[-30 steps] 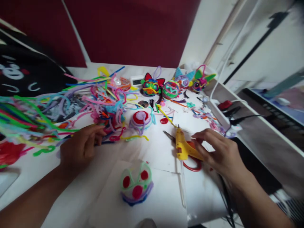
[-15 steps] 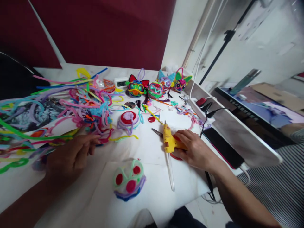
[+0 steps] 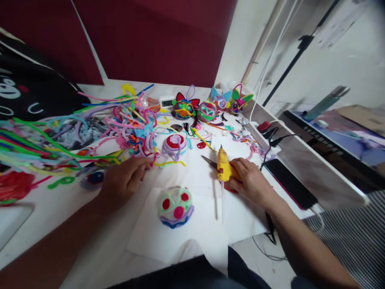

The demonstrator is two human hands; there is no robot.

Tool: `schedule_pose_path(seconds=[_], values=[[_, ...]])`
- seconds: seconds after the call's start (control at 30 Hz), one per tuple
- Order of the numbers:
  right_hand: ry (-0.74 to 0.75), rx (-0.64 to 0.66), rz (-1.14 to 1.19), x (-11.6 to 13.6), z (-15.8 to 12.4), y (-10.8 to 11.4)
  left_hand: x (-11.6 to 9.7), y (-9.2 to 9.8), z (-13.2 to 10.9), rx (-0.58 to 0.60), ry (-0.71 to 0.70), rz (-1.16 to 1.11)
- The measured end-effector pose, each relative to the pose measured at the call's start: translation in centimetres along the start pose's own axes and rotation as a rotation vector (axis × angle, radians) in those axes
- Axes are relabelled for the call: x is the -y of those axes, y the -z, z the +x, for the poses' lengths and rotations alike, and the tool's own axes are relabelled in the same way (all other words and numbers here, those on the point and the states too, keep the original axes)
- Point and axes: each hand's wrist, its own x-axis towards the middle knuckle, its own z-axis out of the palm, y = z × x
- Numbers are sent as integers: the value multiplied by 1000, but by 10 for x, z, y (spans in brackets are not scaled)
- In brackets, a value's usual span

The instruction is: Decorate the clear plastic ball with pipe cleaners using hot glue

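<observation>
My right hand (image 3: 251, 180) is wrapped round the handle of a yellow hot glue gun (image 3: 223, 164), nozzle pointing away and a clear glue stick out of its back. Scissors (image 3: 207, 161) lie beneath it, handles mostly hidden. My left hand (image 3: 124, 178) hovers by the pipe cleaner pile (image 3: 123, 126), fingers curled inward; whether they hold anything is hidden. A pale round ball face (image 3: 176, 206) with red dots and a purple and blue edge rests on white paper in front of me. Beyond it sits a lilac and red coiled piece (image 3: 175, 145), near a yellow pipe cleaner (image 3: 171, 163).
Several finished ornaments (image 3: 207, 110) with ears and tassels stand at the back beside a small digital timer (image 3: 166, 102). On the right are a power strip (image 3: 261, 134) and a charging phone (image 3: 290, 182). A black bag (image 3: 33, 84) is at the left.
The view has swung left, so more of the black bag shows. My left hand has shifted slightly toward the loose yellow pipe cleaner. My right hand still holds the glue gun.
</observation>
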Motion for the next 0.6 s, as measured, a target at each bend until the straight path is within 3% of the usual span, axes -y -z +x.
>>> schedule_pose_path(seconds=[0.2, 0.43, 0.6], values=[[18, -94, 272, -3, -9, 28, -9, -5, -2, 58, -9, -119], [-71, -4, 867, -1, -17, 42, -31, 2, 2, 187, -258, -222], [-78, 96, 1117, 8, -16, 43, -52, 7, 9, 345, -418, -224]])
